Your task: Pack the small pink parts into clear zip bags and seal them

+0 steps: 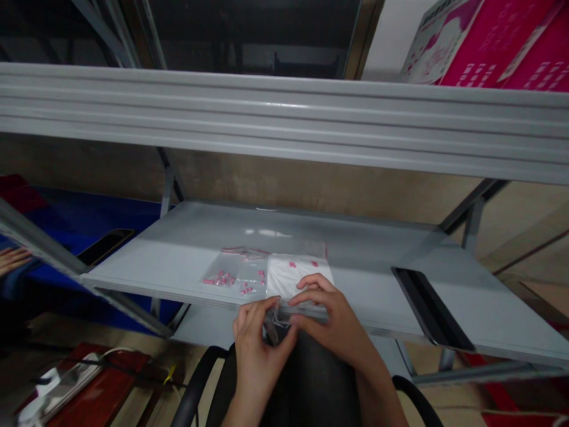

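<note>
My left hand (pixel 256 344) and my right hand (pixel 326 314) meet at the front edge of a grey shelf (pixel 373 267). Both pinch a small clear plastic bag (pixel 276 323) between their fingertips. On the shelf just beyond lie two clear zip bags (pixel 235 274) holding several small pink pieces. Beside them a white sheet (pixel 293 274) carries a few loose pink pieces (pixel 292 264). My right fingers rest against the sheet's near edge.
A black tray (pixel 429 308) lies on the shelf at the right. A phone (pixel 104 246) sits on a blue surface at the left, near another person's hand (pixel 13 259). A grey shelf beam (pixel 284 118) crosses overhead. Pink boxes (pixel 502 41) stand above.
</note>
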{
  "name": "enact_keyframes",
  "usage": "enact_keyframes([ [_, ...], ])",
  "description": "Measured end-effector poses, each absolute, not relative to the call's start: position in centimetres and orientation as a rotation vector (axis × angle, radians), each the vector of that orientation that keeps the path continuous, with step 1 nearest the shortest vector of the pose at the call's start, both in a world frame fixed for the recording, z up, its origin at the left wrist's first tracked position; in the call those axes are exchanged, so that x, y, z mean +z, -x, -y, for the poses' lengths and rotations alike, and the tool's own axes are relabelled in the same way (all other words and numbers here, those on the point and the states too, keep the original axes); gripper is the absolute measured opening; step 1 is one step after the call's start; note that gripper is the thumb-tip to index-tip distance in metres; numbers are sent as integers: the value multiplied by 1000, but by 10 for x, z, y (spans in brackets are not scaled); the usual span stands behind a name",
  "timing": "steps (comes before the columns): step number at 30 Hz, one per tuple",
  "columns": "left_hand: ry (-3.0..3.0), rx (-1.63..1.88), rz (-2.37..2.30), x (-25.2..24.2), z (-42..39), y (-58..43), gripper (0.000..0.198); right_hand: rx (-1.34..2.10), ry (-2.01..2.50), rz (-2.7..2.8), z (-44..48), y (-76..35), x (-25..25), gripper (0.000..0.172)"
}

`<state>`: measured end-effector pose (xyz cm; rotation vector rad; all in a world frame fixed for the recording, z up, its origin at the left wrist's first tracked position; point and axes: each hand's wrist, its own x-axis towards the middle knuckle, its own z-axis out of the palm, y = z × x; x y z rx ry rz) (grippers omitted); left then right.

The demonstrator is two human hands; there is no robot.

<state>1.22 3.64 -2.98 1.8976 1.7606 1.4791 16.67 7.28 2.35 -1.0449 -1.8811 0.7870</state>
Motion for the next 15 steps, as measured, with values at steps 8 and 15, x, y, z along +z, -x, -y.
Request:
enact_keyframes([
  [8, -1556, 1434, -1510, -29, -35, -11, 47, 1018, 1077, 1697, -68, -166, 9, 10],
  [15, -953, 1078, -852, -33, -33, 2, 38, 1269, 985, 1488, -73, -181, 10, 12],
])
